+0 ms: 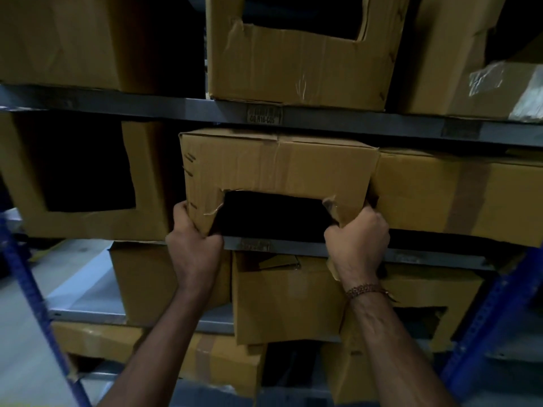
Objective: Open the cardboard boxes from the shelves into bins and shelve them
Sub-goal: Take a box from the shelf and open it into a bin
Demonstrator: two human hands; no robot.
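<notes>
A brown cardboard box with a rough rectangular hole cut in its front sits on the middle shelf, upside down so the hole reaches the bottom edge. My left hand grips its lower left corner. My right hand, with a bead bracelet at the wrist, grips the lower right corner beside the hole. The box stands between a cut-open box on its left and a taped closed box on its right.
The upper shelf carries more cardboard boxes, one with a cut window. Below are further boxes on lower shelves. Blue rack uprights stand at the left and right. Pale floor shows at the lower left.
</notes>
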